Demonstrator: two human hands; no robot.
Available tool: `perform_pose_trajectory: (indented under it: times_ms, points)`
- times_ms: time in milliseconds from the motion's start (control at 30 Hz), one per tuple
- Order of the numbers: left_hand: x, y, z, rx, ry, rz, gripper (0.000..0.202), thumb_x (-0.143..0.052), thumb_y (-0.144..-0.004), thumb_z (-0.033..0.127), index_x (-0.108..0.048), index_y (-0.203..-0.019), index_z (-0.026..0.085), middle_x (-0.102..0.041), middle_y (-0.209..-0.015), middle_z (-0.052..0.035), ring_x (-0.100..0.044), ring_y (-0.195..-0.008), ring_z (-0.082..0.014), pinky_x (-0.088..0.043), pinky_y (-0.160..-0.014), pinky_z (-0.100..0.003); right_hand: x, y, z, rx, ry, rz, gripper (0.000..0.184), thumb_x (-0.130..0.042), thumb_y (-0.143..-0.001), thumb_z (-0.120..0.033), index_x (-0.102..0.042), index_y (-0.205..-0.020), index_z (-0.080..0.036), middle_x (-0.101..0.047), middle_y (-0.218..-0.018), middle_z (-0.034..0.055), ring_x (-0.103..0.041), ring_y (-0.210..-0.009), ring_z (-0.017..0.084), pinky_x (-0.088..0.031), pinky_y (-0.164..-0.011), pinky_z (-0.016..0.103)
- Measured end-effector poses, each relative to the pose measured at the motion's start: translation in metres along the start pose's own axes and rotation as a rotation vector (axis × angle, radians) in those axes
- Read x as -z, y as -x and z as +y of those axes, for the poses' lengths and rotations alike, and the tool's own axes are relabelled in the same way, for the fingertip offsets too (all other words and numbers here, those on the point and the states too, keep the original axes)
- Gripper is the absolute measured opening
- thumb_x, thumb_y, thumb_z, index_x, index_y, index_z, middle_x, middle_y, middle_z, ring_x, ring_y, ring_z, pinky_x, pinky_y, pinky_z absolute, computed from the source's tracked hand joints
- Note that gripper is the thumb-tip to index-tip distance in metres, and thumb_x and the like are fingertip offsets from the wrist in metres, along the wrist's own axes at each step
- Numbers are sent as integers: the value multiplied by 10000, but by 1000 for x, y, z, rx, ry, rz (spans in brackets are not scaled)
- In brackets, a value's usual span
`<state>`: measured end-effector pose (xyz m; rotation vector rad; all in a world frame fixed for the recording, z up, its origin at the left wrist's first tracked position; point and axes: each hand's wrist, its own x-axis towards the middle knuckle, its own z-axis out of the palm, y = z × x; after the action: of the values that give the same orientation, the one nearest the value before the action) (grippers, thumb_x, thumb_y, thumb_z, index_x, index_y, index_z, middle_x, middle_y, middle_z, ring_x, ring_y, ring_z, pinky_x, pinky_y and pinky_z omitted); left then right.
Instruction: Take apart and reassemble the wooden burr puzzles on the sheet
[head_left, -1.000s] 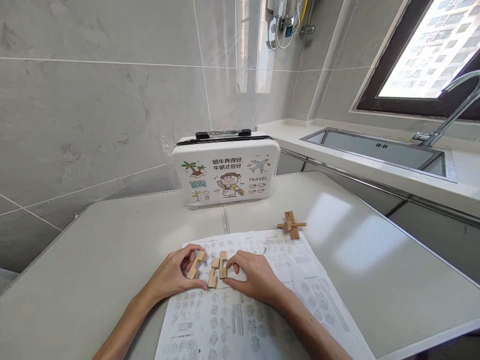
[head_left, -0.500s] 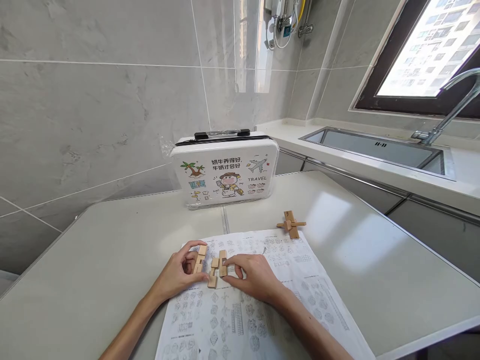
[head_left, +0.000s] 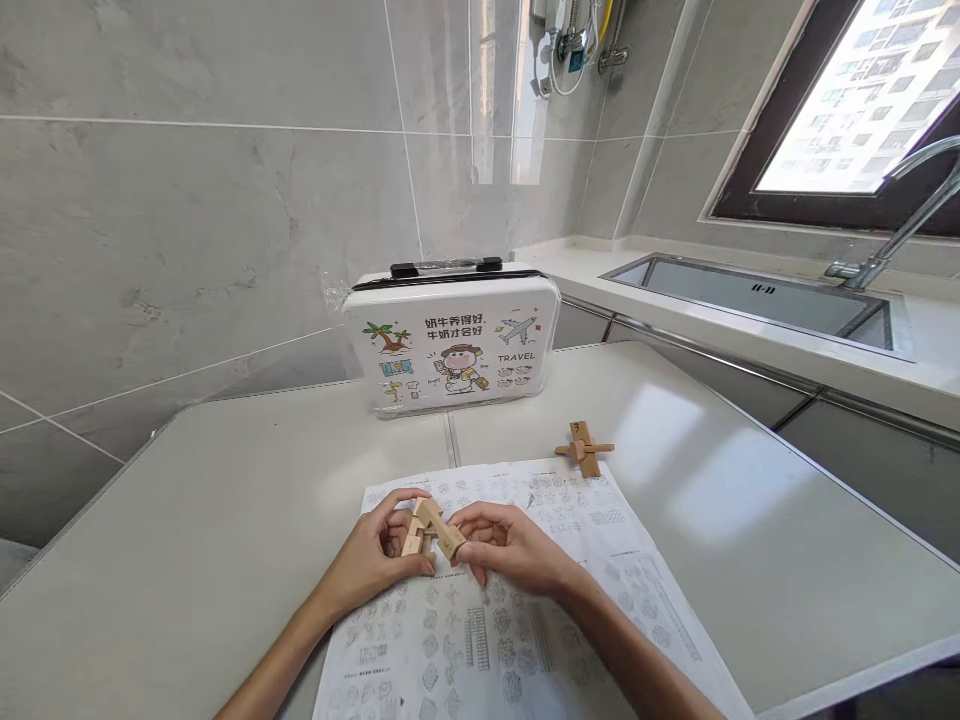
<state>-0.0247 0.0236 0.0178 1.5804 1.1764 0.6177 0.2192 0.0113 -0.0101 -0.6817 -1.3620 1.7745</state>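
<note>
- Left hand [head_left: 382, 548]: half-curled, gripping blocks [head_left: 411, 541] over sheet [head_left: 487, 650], near-middle of pale counter [head_left: 225, 500].
- Right hand [head_left: 514, 545]: pinched on tilted bar [head_left: 448, 538], just right of blocks.
- Wooden cross [head_left: 583, 450]: sheet's far-right corner.
- Case [head_left: 459, 355]: far side, by grey tile wall [head_left: 210, 220].
- Sink [head_left: 750, 303], window [head_left: 840, 120]: far right.

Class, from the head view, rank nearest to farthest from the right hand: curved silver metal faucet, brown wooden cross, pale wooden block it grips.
1. Pale wooden block: in the right hand.
2. Brown wooden cross: ahead, slightly right.
3. Curved silver metal faucet: far right.
</note>
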Motion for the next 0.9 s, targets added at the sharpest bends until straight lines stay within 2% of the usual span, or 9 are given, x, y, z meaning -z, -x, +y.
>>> perform_pose_trajectory:
  times_ms: [100,233,400,533,767,900]
  points:
    - [-4,1,4,20,42,-32,770,-880,-687,401,-503,-1335,229,-670,-849,13,-540,-697,-152,-408,-678,-267,1,1,0,-53,-41,-98,372,-808,-857,-410,-706,-1150,-205,-725,-843,14,-607,-535,102,-429,-516,225]
    - [-6,1,4,10,81,-28,789,-887,-684,422,-488,-1334,218,-653,-805,34,-507,-690,-145,-383,-675,-261,1,2,-6,-86,-53,-116,374,-728,-927,-454,-649,-1205,-217,-752,-910,34,-661,-549,119,-368,-441,199]
    - [-8,1,4,6,94,-4,777,-891,-687,431,-496,-1322,222,-598,-762,63,-447,-660,-128,-349,-640,-244,-1,2,-7,-87,-27,-18,430,-819,-851,-415,-651,-1199,-226,-685,-849,-16,-631,-537,103,-377,-428,191]
    - [-9,3,6,16,67,-32,785,-894,-687,409,-500,-1341,228,-571,-751,71,-401,-641,-117,-327,-627,-237,-3,1,-3,-57,62,86,358,-796,-869,-428,-675,-1125,-210,-674,-830,-16,-613,-514,93,-381,-453,202]
    - [-12,6,9,4,18,-34,795,-878,-720,405,-492,-1396,246,-628,-872,24,-479,-725,-143,-370,-679,-249,-5,3,-5,-1,291,206,316,-766,-887,-441,-713,-1096,-211,-647,-633,-41,-644,-534,146,-463,-556,251]
    - [-17,4,7,10,-53,-4,799,-901,-696,435,-516,-1370,245,-544,-749,63,-432,-667,-137,-354,-631,-245,-8,4,-6,-2,378,234,281,-787,-866,-417,-712,-1040,-209,-615,-536,-59,-599,-487,144,-453,-551,253]
